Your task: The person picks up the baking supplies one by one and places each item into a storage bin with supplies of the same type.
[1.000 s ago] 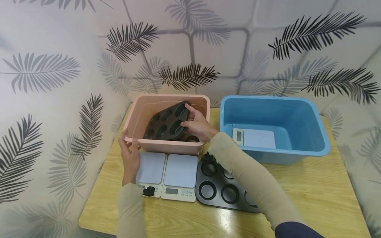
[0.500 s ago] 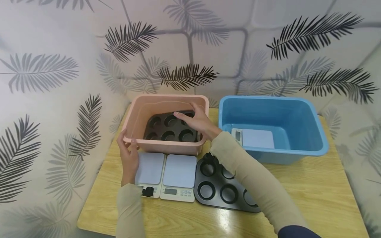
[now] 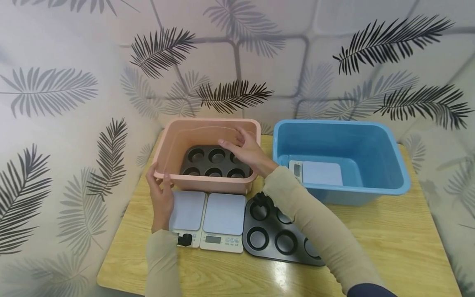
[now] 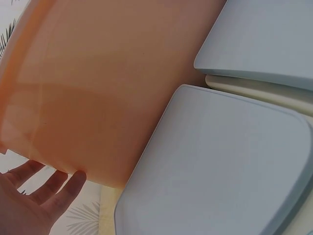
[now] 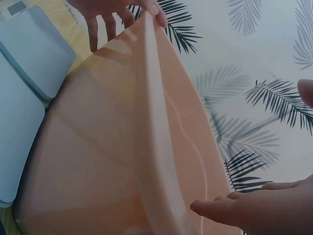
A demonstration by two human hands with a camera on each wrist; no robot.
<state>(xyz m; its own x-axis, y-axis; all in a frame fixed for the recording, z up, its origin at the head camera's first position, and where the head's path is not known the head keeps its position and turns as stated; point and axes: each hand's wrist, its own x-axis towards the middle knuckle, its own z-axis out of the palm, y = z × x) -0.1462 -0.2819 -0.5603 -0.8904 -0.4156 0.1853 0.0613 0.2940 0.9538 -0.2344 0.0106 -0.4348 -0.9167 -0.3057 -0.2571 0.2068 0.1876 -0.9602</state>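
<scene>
Read each clock with 12 pointing straight away from you. The leaf-patterned backdrop (image 3: 315, 24) rises around the bench (image 3: 400, 243) from 9 through 12 to 3. The blue tub (image 3: 326, 140) stands at 2 from the bench's middle, and the pink tub (image 3: 211, 186) at 10, near the blue one. Inside the pink tub, a dark muffin tin (image 3: 206, 162) lies cups up, its 6 o'clock row partly hidden by the rim. A second muffin tin (image 3: 272, 231) lies on the bench at 5 from the pink tub, partly behind your sleeve (image 3: 319, 222). One white scale (image 3: 322, 173) lies in the blue tub toward 8. Two more sit side by side below the pink tub, a middle scale (image 3: 224, 213) at 6 and an outer scale (image 3: 188, 210) at 7. Your left grip (image 3: 161, 200) pinches the pink tub's corner at 8. Your right grip (image 3: 248, 152) is spread, thumb and fingers apart, over the tin toward 3.
</scene>
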